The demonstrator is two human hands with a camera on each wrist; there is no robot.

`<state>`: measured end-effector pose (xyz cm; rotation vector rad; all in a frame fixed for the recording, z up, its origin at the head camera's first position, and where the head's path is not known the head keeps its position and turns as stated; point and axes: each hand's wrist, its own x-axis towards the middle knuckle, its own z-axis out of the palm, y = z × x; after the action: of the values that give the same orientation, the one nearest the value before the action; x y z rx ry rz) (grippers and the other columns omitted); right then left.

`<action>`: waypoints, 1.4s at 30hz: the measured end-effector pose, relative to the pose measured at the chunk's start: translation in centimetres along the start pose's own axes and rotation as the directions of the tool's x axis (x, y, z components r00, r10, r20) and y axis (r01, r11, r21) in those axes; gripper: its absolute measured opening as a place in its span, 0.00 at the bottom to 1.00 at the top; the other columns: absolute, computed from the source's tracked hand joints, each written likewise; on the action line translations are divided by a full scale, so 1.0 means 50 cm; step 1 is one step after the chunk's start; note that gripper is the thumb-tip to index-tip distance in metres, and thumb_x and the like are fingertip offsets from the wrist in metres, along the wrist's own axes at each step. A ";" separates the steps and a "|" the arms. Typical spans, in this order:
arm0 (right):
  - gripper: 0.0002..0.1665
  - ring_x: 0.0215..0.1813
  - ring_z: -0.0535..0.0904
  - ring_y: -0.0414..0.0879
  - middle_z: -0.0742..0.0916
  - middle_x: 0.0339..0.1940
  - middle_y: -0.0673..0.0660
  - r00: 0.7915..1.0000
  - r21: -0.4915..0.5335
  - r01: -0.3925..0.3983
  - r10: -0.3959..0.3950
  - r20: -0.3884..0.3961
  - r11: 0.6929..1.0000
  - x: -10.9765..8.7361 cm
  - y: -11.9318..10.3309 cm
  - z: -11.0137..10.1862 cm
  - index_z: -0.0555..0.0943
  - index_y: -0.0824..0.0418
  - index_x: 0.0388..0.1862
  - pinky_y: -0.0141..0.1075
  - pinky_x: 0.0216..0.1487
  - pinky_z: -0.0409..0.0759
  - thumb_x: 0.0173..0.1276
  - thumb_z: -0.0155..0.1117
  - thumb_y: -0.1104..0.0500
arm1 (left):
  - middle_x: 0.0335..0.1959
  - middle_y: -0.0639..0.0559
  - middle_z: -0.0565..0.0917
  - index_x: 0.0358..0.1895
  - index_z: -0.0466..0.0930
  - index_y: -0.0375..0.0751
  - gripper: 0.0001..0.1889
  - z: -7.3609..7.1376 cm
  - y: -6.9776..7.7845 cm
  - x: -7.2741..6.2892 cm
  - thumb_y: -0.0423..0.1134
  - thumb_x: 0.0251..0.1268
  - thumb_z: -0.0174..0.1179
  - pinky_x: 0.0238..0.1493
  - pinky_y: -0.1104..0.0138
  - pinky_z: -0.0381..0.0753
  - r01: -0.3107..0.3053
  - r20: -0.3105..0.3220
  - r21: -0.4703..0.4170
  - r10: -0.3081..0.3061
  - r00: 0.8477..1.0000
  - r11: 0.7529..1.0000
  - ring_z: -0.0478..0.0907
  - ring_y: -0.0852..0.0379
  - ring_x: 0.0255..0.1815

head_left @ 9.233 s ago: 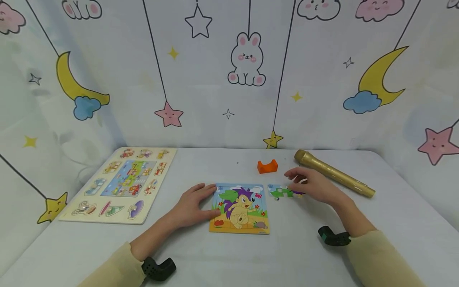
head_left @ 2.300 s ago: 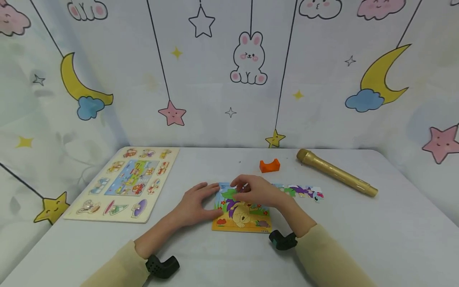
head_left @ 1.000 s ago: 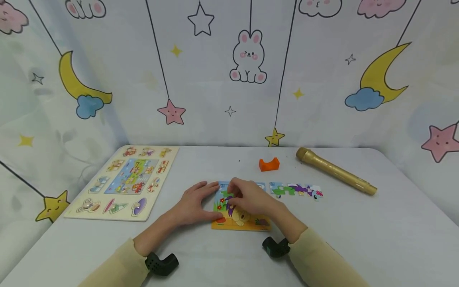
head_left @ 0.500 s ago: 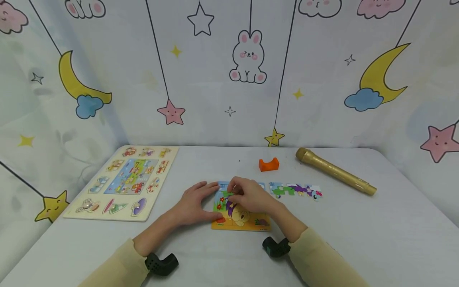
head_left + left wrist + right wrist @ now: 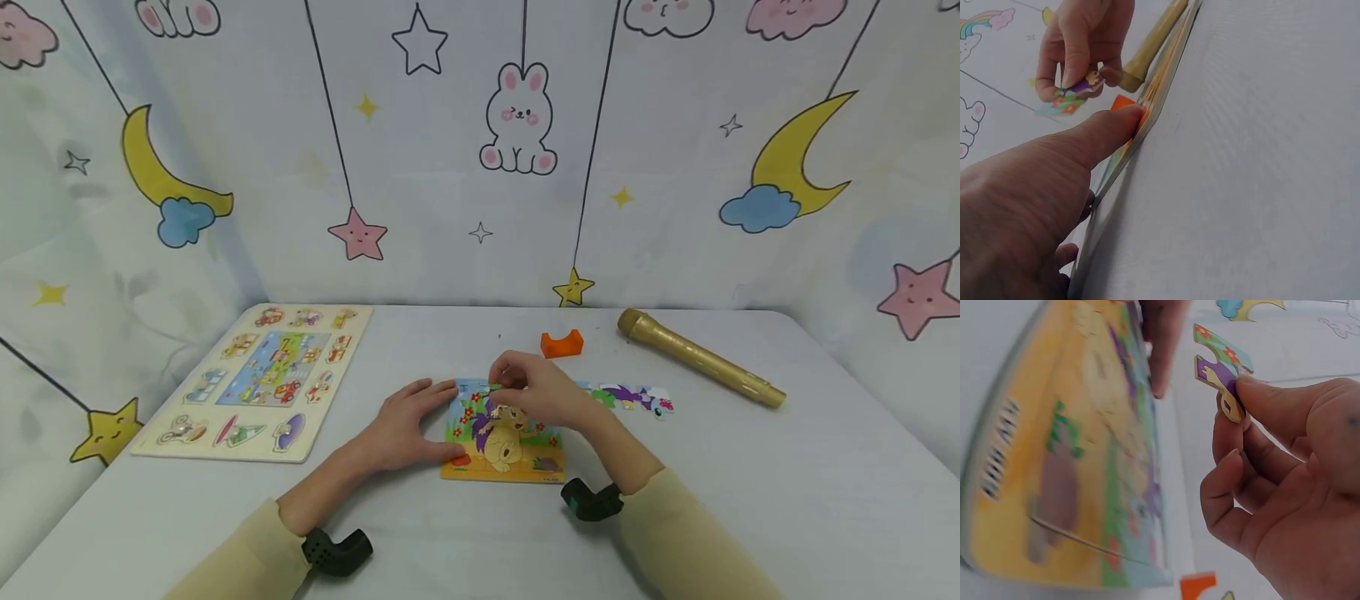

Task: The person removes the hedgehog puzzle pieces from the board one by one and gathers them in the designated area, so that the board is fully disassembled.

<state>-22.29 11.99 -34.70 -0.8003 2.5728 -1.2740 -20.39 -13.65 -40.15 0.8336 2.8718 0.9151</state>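
A square hedgehog jigsaw puzzle lies on the table in front of the person. The left hand rests along its left edge, fingers spread and thumb on the puzzle's front left part. Over the puzzle's back part is the right hand, its thumb and fingers pinching a jigsaw piece. That piece has purple, yellow and green areas with red flowers, and shows clear of the puzzle in the right wrist view. In the head view the right hand mostly covers it. Loose jigsaw pieces lie in a row right of the puzzle, partly behind the right forearm.
A large wooden picture board lies at the table's left. Behind the puzzle sits an orange notched block, and a gold microphone-shaped stick lies slantwise at the back right. A printed curtain stands behind the table.
From the row of loose pieces the right hand has come left onto the puzzle; lately it has lifted up and back with a piece. Red flowers show where the green leaf was. Left hand unmoved.
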 end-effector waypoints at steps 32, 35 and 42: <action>0.10 0.41 0.77 0.50 0.83 0.36 0.54 0.984 -0.008 -0.171 0.172 0.049 0.985 -0.153 0.128 -0.142 0.78 0.62 0.47 0.36 0.41 0.77 0.71 0.67 0.59 | 0.76 0.54 0.68 0.74 0.70 0.44 0.45 0.004 0.004 -0.001 0.60 0.55 0.72 0.73 0.41 0.51 0.033 0.014 0.006 -0.033 0.999 0.999 0.52 0.43 0.78; 0.10 0.41 0.76 0.50 0.83 0.36 0.54 0.982 -0.009 -0.180 0.181 0.059 0.984 -0.153 0.134 -0.141 0.78 0.61 0.46 0.36 0.40 0.76 0.71 0.68 0.60 | 0.75 0.53 0.68 0.74 0.70 0.43 0.45 0.005 0.003 0.000 0.60 0.55 0.71 0.73 0.40 0.51 0.028 0.015 0.009 -0.028 0.999 1.000 0.53 0.42 0.78; 0.09 0.41 0.76 0.50 0.82 0.35 0.53 0.983 -0.059 -0.174 0.177 0.049 0.983 -0.148 0.141 -0.136 0.78 0.61 0.45 0.36 0.40 0.77 0.70 0.68 0.61 | 0.75 0.52 0.68 0.74 0.70 0.42 0.45 0.001 0.002 -0.002 0.60 0.55 0.71 0.73 0.40 0.51 0.026 0.019 0.009 -0.027 0.999 1.000 0.53 0.41 0.78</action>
<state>-21.32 24.08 -36.57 -0.5928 2.5794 -1.1197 -20.24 -13.58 -40.16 0.7984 2.8660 0.8873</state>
